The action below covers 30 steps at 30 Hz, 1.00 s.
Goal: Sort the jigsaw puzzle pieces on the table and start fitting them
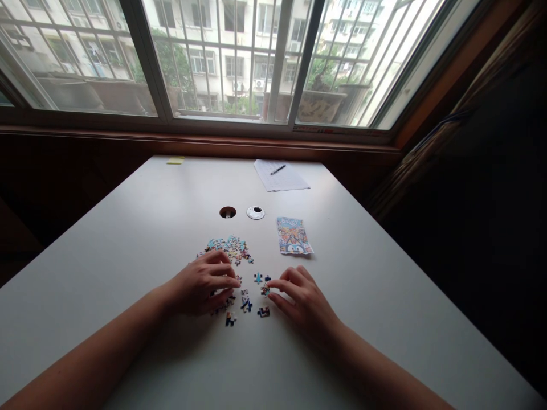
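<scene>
Both forearms come in from the near edge of the white table (128,239) and converge at its middle. The left hand (204,285) lies palm down, fingers curled loosely over a few scattered puzzle pieces (245,303); whether it grips one cannot be told. The right hand (301,299) rests at 3 o'clock from those pieces, its fingertips pinching a small piece (265,289) against the tabletop. A denser heap of pieces (228,247) sits at 12 o'clock from the left hand, nearly touching its knuckles. The printed picture card (294,235) lies at 12 o'clock from the right hand. Farther off are a cable hole (228,212), its round cap (255,213), a sheet of paper (280,176) with a pen (277,169), and a yellow note (175,160). Bare tabletop spreads wide at 9 and 3 o'clock.
</scene>
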Available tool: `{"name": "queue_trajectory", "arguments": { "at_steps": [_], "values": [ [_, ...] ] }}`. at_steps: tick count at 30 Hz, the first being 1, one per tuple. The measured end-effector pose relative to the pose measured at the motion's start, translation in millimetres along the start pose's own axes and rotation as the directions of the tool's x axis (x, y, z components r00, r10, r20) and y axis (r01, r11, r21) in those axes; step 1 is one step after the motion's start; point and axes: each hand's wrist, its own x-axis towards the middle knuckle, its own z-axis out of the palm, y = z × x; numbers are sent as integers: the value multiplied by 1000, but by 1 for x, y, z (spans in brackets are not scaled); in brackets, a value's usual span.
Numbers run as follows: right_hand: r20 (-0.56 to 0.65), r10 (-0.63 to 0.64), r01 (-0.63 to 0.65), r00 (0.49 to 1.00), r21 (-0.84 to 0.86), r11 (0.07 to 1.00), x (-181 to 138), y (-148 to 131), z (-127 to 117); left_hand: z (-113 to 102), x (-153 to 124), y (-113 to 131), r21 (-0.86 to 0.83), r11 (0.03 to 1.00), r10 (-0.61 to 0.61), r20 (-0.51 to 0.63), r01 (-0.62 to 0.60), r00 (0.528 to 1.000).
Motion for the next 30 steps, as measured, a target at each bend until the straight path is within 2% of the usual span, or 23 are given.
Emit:
{"name": "queue_trajectory", "arguments": {
  "at_steps": [7, 14, 20, 30],
  "values": [
    [-5, -5, 5, 1000, -31, 1000, 0, -2, -1, 0, -1, -1, -71, 995, 73, 27, -71, 997],
    [3, -5, 5, 1000, -3, 1000, 0, -1, -1, 7, -2, 1, -25, 994, 104, -19, -105, 994],
    [40, -54, 54, 998, -5, 999, 3, 0, -1, 8, -2, 4, -31, 992, 119, -34, -120, 992],
    [77, -141, 144, 987, -30, 989, 29, 0, 3, 6, -3, 0, -47, 991, 123, -22, -124, 992]
  ]
}}
